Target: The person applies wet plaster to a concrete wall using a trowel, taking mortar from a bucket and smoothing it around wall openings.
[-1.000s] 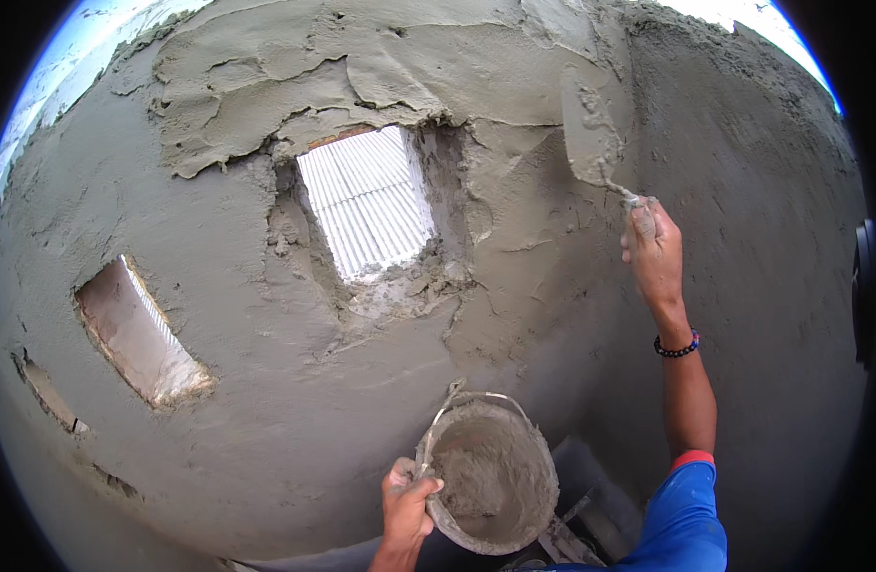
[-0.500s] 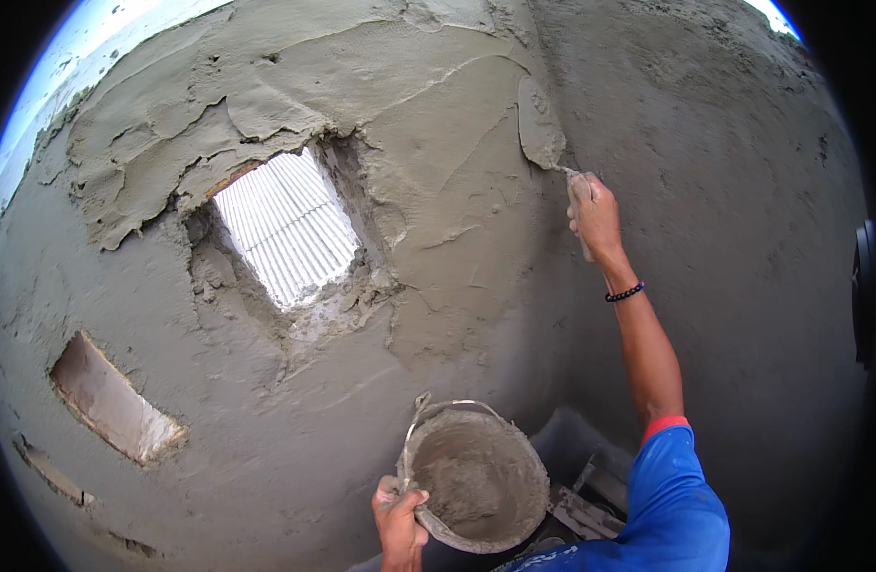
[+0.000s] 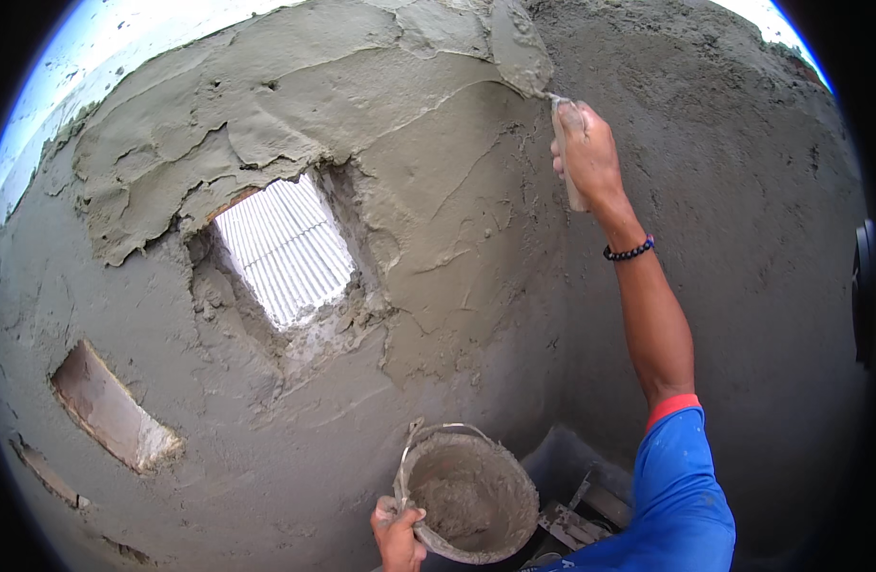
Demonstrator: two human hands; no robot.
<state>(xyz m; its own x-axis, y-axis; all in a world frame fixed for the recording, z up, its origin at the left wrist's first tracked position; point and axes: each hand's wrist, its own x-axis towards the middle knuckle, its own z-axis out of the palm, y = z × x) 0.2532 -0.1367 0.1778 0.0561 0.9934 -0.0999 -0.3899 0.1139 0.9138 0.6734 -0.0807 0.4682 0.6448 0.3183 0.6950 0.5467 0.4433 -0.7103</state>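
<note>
High up by the inner corner, my right hand (image 3: 588, 157) is wrapped round the handle of a trowel (image 3: 521, 50). Its grey-coated blade lies against the wet mortar on the left wall (image 3: 438, 162). Low in the view, my left hand (image 3: 397, 534) grips the rim of a bucket (image 3: 528, 491) on its left side, beside the wire handle. The bucket is tilted toward me and has grey mortar (image 3: 462, 505) inside. Fresh mortar around the upper wall has ridges and ragged edges.
A square opening (image 3: 285, 250) in the left wall shows white corrugated sheeting beyond. A smaller rectangular recess (image 3: 113, 405) lies lower left. The right wall (image 3: 733, 238) meets the left wall at the corner. Mortar-stained boards (image 3: 576, 524) lie below, right of the bucket.
My right hand has moved the trowel upward along the corner, toward the top of the wall. My left hand still grips the bucket, which sits slightly lower in view.
</note>
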